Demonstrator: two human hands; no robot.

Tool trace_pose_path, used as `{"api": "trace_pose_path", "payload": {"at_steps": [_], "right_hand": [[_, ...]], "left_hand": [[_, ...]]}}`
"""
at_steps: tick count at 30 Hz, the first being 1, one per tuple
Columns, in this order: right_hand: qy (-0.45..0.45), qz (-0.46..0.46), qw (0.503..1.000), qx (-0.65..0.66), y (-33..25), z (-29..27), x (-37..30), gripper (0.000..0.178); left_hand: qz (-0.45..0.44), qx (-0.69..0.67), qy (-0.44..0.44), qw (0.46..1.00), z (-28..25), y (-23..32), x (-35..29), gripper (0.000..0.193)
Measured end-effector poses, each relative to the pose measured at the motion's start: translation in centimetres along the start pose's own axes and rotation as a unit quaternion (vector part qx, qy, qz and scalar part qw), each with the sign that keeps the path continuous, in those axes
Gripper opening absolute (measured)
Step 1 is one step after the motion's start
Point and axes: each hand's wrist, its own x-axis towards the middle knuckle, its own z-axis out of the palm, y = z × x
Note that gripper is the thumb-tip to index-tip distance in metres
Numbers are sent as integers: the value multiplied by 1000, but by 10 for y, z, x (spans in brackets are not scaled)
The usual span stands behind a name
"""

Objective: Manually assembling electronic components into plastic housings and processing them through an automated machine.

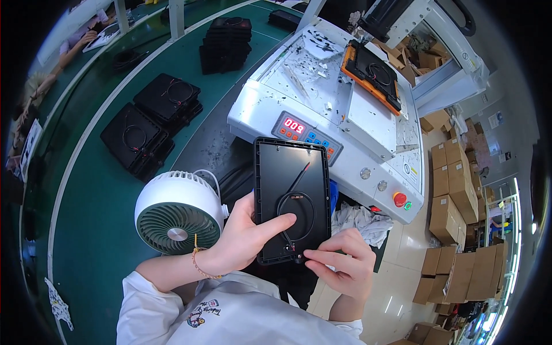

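My left hand (pixel 253 236) grips a shallow black plastic panel (pixel 270 172) by its left edge, the thumb lying across its inner face. A thin black cable (pixel 315 213) is coiled on that face, and its free end points toward the panel's far edge. At the panel's near right corner, my right hand (pixel 345 261) has thumb and forefinger drawn together beside a small fitting (pixel 299 259). Whatever those fingertips pinch is too small to make out. Behind the panel stands a white machine with a lit control panel (pixel 307 137). On its bed, an orange fixture (pixel 359 83) carries another black panel (pixel 374 63) with a coiled cable.
A white fan (pixel 178 210) stands close to my left forearm. Stacks of black panels (pixel 167 98) lie on the green table (pixel 86 230), with more stacks (pixel 226 46) farther back. A red stop button (pixel 399 199) sits on the machine's front. Cardboard boxes (pixel 451 218) line the right side.
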Motion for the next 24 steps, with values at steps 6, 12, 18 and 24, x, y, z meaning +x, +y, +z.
{"api": "trace_pose_path", "payload": {"at_steps": [6,12,18,24], "right_hand": [[16,-53,996,-70,-6,6,-3,30],[19,-121,982,-141,4,19,-9,38],[73,67,992,-72,-2,9,4,76],[-67,146,985,-55,-21,-4,40,110]], "left_hand": [[-37,-23,18,999,1,3,-2,26],[-21,-40,23,999,-3,0,0,25],[-6,-60,12,998,3,4,-3,26],[73,-56,-25,995,10,-9,-10,38]]}}
